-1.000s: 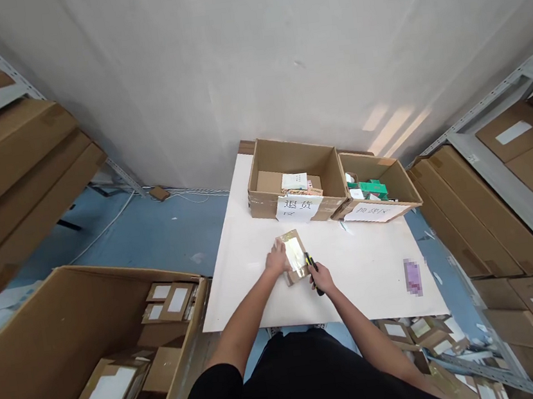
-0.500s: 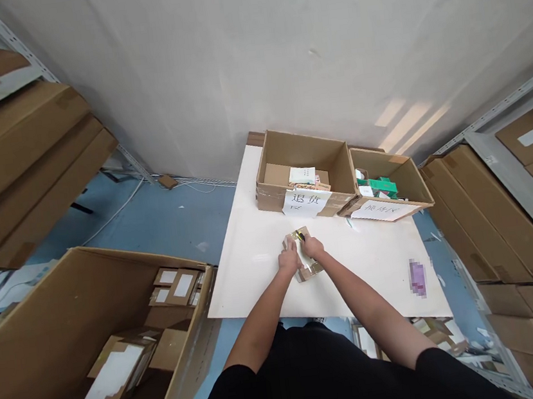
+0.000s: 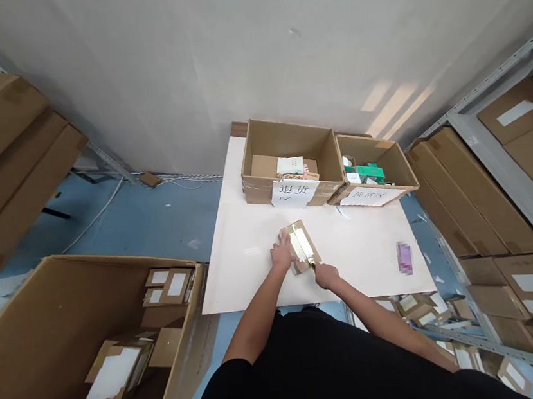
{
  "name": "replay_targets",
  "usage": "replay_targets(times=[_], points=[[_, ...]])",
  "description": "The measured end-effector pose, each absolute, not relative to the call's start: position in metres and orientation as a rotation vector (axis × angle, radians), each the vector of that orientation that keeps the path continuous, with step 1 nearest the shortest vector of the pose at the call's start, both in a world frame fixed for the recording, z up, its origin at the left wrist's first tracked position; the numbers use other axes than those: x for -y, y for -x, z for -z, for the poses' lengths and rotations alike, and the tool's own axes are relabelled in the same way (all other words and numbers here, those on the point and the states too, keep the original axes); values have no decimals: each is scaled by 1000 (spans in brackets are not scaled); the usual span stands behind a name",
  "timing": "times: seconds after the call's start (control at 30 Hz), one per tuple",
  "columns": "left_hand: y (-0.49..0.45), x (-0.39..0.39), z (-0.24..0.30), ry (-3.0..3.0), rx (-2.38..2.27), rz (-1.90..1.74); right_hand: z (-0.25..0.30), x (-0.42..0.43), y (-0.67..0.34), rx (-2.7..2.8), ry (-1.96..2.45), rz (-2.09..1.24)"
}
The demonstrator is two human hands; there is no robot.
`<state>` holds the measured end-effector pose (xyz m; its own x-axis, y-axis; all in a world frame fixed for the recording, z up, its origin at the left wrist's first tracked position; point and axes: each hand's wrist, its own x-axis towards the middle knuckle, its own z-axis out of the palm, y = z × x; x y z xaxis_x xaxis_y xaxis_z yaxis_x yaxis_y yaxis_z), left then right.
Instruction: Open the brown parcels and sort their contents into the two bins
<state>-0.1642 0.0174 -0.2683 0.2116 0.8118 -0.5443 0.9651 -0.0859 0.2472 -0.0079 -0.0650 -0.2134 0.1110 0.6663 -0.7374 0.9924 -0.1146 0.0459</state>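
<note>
L hand (image 3: 281, 254) open, palm down, pressing on the left edge of a cardboard mailer (image 3: 294, 230) w/ a shiny foil-like strip down its middle. Mailer lies at an angle on the white board (image 3: 365, 255), near the board's front edge. R hand (image 3: 327, 275) closed round a yellow-and-black utility knife (image 3: 310, 261), mostly hidden by the fist, tip at the mailer's lower right corner. Further back on the board, 2 open cartons stand side by side, touching. L carton (image 3: 278, 140) has a paper sign (image 3: 295, 193) reading 退货 on its front & holds flat cardboard + small white packets (image 3: 290, 165). R carton (image 3: 388, 159) holds green-and-white packets (image 3: 370, 172), w/ its own paper sign (image 3: 369, 196), text hard to read. Pixelated purple item (image 3: 404, 258) near board's right edge, can't tell what. Lower left, big open carton (image 3: 33, 319) holds more mailers (image 3: 168, 286) w/ white labels. Metal shelving (image 3: 499, 161) on the right holds flat labelled cartons (image 3: 520, 110). More mailers (image 3: 419, 310) on the floor past the board's front edge.
</note>
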Motion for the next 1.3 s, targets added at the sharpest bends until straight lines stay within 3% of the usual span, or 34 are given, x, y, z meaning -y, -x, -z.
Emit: replay_targets(times=[0.2, 0.4, 0.53, 0.73, 0.83, 1.03, 1.3], points=[[158, -15, 263, -1971, -1683, 353, 205, 74, -8, -1520, -1898, 901], [126, -4, 261, -1999, -1782, 326, 209, 128, -55, -1469, -2355, 889], [125, -20, 258, -2141, -1729, 245, 220, 154, -83, -1238, -2666, 1305], [155, -50, 266, -2465, -1058, 338, 241, 158, -94, -1013, -2969, 1880], [145, -27, 276, -2466, -1189, 351, 253, 154, -93, -905, -2986, 2079], [87, 42, 286, -2351, -1591, 419, 277, 132, -108, -924, -2969, 1903], [88, 45, 280, -2333, -1563, 400, 284, 94, -127, -1053, -2791, 1842]])
